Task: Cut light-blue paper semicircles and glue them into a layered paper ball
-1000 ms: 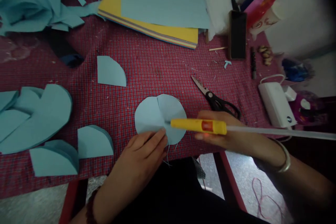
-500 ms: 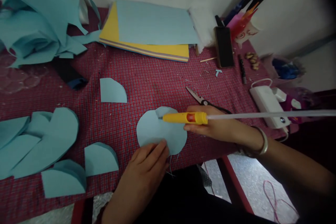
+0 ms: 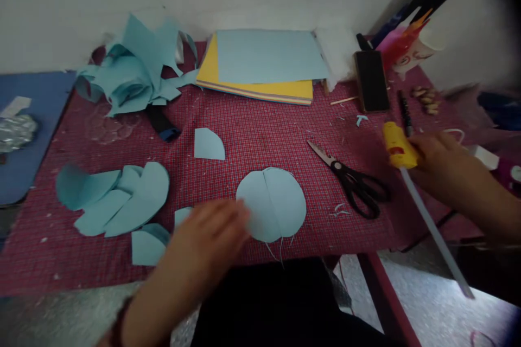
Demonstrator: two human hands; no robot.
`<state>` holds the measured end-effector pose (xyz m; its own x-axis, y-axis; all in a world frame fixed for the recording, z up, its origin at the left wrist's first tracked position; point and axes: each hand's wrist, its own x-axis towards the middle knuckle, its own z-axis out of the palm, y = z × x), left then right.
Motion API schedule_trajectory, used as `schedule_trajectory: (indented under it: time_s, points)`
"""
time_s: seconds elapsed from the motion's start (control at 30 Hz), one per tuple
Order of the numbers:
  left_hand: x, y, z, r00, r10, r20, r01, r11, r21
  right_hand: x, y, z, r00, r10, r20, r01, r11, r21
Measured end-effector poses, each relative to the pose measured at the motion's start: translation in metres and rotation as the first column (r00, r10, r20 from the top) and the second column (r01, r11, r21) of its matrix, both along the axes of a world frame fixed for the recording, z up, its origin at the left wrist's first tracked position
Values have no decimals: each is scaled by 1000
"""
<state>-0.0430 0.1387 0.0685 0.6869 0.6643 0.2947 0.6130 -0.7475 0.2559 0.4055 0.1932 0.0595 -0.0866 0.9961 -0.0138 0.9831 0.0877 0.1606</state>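
In my right hand (image 3: 442, 160) is a yellow hot glue gun (image 3: 399, 143), held at the right side of the table with a long translucent glue stick (image 3: 437, 233) trailing from it. My left hand (image 3: 207, 233), slightly blurred, is over the front of the table with its fingers stretched and nothing seen in them. Just right of its fingertips lies a round light-blue paper piece (image 3: 280, 203) with a seam down the middle and glue strings at its lower edge. Beneath and behind my left hand, a folded quarter-circle piece (image 3: 182, 216) is partly hidden.
Black-handled scissors (image 3: 354, 181) lie open right of the round piece. Left are cut blue petals (image 3: 142, 200) and quarter-circles (image 3: 209, 145). Behind them are a scrap heap (image 3: 130, 76), a paper stack (image 3: 268, 57), a phone (image 3: 372, 81) and a marker (image 3: 405, 111).
My right hand has carried the glue gun from the round piece to the far right. My left hand has lifted off the paper and moved left. The view has shifted left.
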Motion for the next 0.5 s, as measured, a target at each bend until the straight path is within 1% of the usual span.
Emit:
schedule_trajectory:
  time_s: [0.03, 0.1, 0.13, 0.17, 0.2, 0.27, 0.33, 0.37, 0.43, 0.47, 0.5]
  points:
    - [-11, 17, 12, 999, 31, -44, -30, 999, 25, 10, 1, -6, 1000, 1, 11, -1, 999, -32]
    - [-29, 54, 31, 983, 166, -78, -163, 986, 43, 22, 3, -16, 1000, -11, 14, 12, 999, -38]
    - [-36, 74, 37, 956, 257, -143, -258, 966, 10, 24, 4, -21, 1000, -11, 8, 11, 999, -41]
    - [-42, 92, 40, 939, 293, -181, -299, 954, -4, 26, 4, -24, 1000, -5, -5, 5, 999, -40]
    - [-46, 109, 40, 937, 298, -181, -305, 952, -8, 26, 5, -25, 1000, 10, -27, -12, 999, -44]
    - [-53, 138, 29, 936, 262, -233, -289, 953, -89, 23, 5, -22, 995, 59, -84, -65, 996, -66]
    - [-59, 157, 10, 930, 278, -240, -321, 932, -165, 17, 0, -10, 986, 94, -141, -103, 993, -53]
    - [-62, 162, 1, 924, 285, -254, -341, 916, -212, 11, -6, -1, 980, 104, -171, -109, 994, -19]
    - [-65, 164, -14, 924, 313, -222, -365, 895, -256, -7, -27, 17, 953, 130, -273, -114, 991, 72]
    - [-64, 161, -18, 926, 327, -187, -368, 894, -256, -20, -41, 23, 920, 159, -358, -129, 986, 106]
    - [-62, 156, -19, 929, 343, -140, -368, 898, -240, -34, -56, 25, 868, 172, -465, -144, 985, 96]
